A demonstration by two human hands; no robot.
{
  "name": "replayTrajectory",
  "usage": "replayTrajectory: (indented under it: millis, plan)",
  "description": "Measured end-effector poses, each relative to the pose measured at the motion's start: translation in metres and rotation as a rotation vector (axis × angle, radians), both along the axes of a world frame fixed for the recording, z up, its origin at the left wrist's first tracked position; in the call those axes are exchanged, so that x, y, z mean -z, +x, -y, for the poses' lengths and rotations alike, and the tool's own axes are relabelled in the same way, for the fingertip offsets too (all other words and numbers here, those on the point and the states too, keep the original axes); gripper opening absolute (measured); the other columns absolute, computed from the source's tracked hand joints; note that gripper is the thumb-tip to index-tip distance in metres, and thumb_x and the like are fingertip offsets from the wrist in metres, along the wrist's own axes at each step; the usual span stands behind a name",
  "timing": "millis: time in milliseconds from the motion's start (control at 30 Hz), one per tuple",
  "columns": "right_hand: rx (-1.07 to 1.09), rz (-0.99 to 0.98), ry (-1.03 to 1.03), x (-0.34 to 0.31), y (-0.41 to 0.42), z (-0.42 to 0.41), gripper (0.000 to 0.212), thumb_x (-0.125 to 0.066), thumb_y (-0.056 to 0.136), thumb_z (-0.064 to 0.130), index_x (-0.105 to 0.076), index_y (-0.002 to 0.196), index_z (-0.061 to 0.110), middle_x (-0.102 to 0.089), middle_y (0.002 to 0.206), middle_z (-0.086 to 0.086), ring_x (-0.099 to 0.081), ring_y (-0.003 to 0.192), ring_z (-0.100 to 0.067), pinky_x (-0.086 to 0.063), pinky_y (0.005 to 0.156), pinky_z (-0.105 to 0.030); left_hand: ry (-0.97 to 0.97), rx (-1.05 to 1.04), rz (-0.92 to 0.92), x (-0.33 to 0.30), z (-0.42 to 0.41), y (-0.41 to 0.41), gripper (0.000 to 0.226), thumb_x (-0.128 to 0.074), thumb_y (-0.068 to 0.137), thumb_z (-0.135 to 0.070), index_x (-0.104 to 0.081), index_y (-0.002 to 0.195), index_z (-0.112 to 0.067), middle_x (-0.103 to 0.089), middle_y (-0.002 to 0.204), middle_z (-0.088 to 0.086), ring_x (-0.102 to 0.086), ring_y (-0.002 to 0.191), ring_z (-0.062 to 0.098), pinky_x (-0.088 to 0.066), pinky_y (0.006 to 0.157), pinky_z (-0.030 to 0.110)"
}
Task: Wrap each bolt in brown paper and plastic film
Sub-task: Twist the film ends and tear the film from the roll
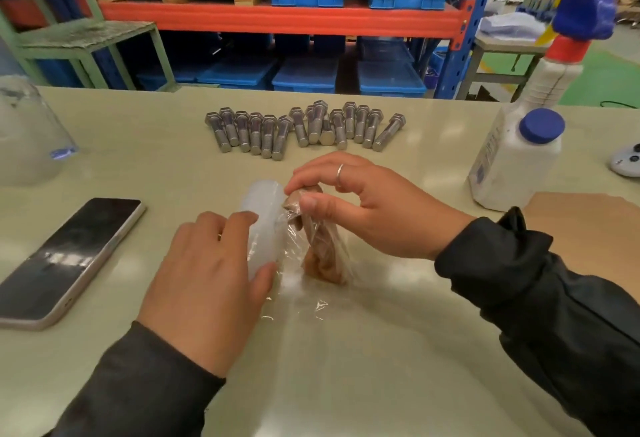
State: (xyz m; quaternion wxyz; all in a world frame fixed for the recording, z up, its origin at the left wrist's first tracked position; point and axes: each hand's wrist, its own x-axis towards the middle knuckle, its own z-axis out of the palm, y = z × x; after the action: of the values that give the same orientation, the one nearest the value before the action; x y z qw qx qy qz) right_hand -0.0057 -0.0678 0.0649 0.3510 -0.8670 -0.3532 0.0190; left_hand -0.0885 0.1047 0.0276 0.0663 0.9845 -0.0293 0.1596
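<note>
The paper-wrapped bolt (320,246) stands nearly upright on the table (381,367), its top pinched by the right hand (367,208). Film (294,249) runs left to the roll (263,225) (just beside), gripped by the left hand (204,284).

Pale green table (145,166) with loose bolts (304,130), phone (69,260), white bottle (516,163), brown paper (588,229).
</note>
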Motion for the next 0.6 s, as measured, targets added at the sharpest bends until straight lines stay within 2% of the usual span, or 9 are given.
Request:
replayTrajectory:
  millis: [100,167,200,233,333,400,467,533,600]
  plan:
    - [-0.049,0.000,-0.037,-0.002,0.004,-0.009,0.025,-0.049,0.094,0.031,-0.061,0.116,0.025,-0.054,0.110,0.013,-0.045,0.106,-0.001,-0.032,0.092,-0.012,0.009,-0.057,-0.091,0.011,-0.004,0.003,0.080,-0.075,0.060,-0.046,-0.057,0.119,0.005,-0.056,0.097,0.026,-0.057,0.080,0.041,-0.050,0.065,0.046]
    - [-0.074,-0.043,-0.044,0.000,0.006,-0.016,0.022,-0.048,0.096,0.028,-0.060,0.113,0.024,-0.055,0.103,0.016,-0.047,0.093,0.005,-0.031,0.082,-0.003,0.022,-0.123,-0.188,0.013,-0.002,0.004,0.103,-0.071,0.060,-0.057,-0.036,0.137,0.003,-0.049,0.114,0.022,-0.051,0.099,0.037,-0.043,0.082,0.041]
    - [-0.089,-0.091,-0.045,0.001,0.006,-0.019,0.018,-0.047,0.096,0.027,-0.059,0.110,0.026,-0.056,0.097,0.018,-0.049,0.085,0.005,-0.032,0.078,-0.001,-0.073,-0.167,-0.200,0.015,-0.006,0.005,0.102,-0.071,0.064,-0.055,-0.028,0.142,-0.004,-0.046,0.121,0.018,-0.047,0.106,0.032,-0.037,0.086,0.034]
    - [-0.105,-0.141,-0.041,0.002,0.007,-0.023,0.014,-0.046,0.097,0.025,-0.057,0.107,0.027,-0.056,0.091,0.020,-0.051,0.080,0.005,-0.034,0.075,-0.002,-0.228,-0.198,-0.182,0.015,-0.013,0.007,0.095,-0.072,0.068,-0.049,-0.027,0.142,-0.010,-0.047,0.122,0.013,-0.048,0.107,0.028,-0.036,0.082,0.031]
    - [-0.139,-0.235,-0.045,0.000,0.010,-0.034,0.016,-0.043,0.098,0.021,-0.056,0.107,0.021,-0.055,0.086,0.016,-0.050,0.078,0.003,-0.039,0.074,-0.008,-0.793,-0.263,-0.175,0.014,-0.044,0.015,0.072,-0.074,0.075,-0.034,-0.039,0.136,-0.019,-0.061,0.102,0.001,-0.064,0.077,0.020,-0.044,0.067,0.029]
    - [-0.181,-0.232,-0.140,-0.004,0.012,-0.043,0.020,-0.044,0.098,0.022,-0.058,0.112,0.018,-0.057,0.092,0.011,-0.050,0.083,-0.002,-0.039,0.075,-0.009,-1.216,-0.328,-0.250,0.014,-0.062,0.022,0.062,-0.072,0.076,-0.034,-0.048,0.130,-0.015,-0.063,0.105,0.008,-0.064,0.086,0.023,-0.049,0.076,0.035]
    - [-0.214,-0.219,-0.284,-0.006,0.013,-0.056,0.020,-0.047,0.097,0.028,-0.057,0.112,0.019,-0.057,0.096,0.009,-0.051,0.087,-0.005,-0.039,0.074,-0.012,-1.627,-0.372,-0.258,0.014,-0.071,0.022,0.045,-0.061,0.083,-0.030,-0.055,0.120,-0.004,-0.063,0.108,0.016,-0.063,0.090,0.028,-0.052,0.071,0.036]
    - [-0.195,-0.212,-0.394,-0.002,0.012,-0.070,0.022,-0.052,0.094,0.034,-0.052,0.108,0.017,-0.058,0.093,0.006,-0.051,0.081,-0.010,-0.038,0.066,-0.021,-1.786,-0.355,-0.215,0.012,-0.074,0.018,0.033,-0.052,0.088,-0.029,-0.060,0.109,-0.005,-0.065,0.098,0.018,-0.067,0.076,0.030,-0.056,0.057,0.031]
    - [-0.154,-0.229,-0.409,0.005,0.011,-0.081,0.025,-0.056,0.091,0.037,-0.044,0.100,0.016,-0.055,0.084,0.005,-0.046,0.068,-0.009,-0.034,0.057,-0.021,-1.832,-0.299,-0.134,0.010,-0.078,0.014,0.027,-0.048,0.089,-0.033,-0.069,0.090,-0.015,-0.069,0.086,0.016,-0.070,0.067,0.029,-0.057,0.051,0.034]
